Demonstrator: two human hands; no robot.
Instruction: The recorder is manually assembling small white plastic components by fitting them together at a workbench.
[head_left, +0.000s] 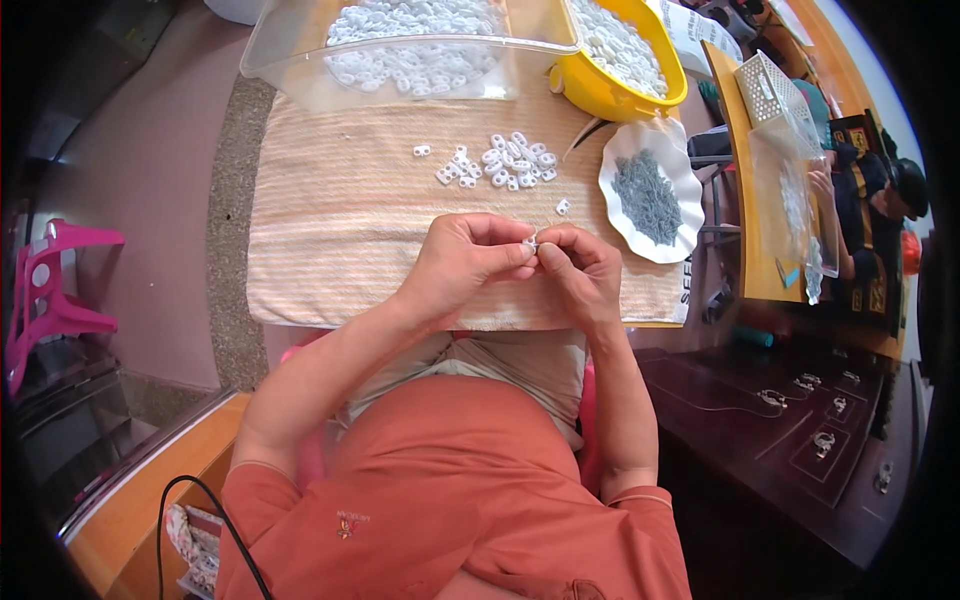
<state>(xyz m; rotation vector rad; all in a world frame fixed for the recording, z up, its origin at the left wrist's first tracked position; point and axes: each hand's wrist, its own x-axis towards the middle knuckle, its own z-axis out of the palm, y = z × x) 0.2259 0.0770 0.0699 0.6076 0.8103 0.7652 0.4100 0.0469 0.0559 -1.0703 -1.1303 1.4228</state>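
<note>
My left hand (468,252) and my right hand (583,272) meet over the front of the cloth-covered table (350,220). Both are closed, thumb against fingers, around one small white two-hole plastic piece (531,243); fingertips cover most of it. A thin dark bit shows by the right fingertips, too small to name. Just beyond the hands lies a loose white two-hole piece (563,207). Farther back are a larger pile of such pieces (515,162), a smaller cluster (459,168) and a single piece (421,151). To the right, a white scalloped plate (688,225) holds many slender grey pieces (645,198).
A clear plastic bin (300,68) and a yellow basin (600,92), both holding white pieces, stand at the back. Tweezers (584,138) lie beside the plate. Far right, another person (870,200) sits at a table with a white basket (775,88). A pink stool (60,290) stands left.
</note>
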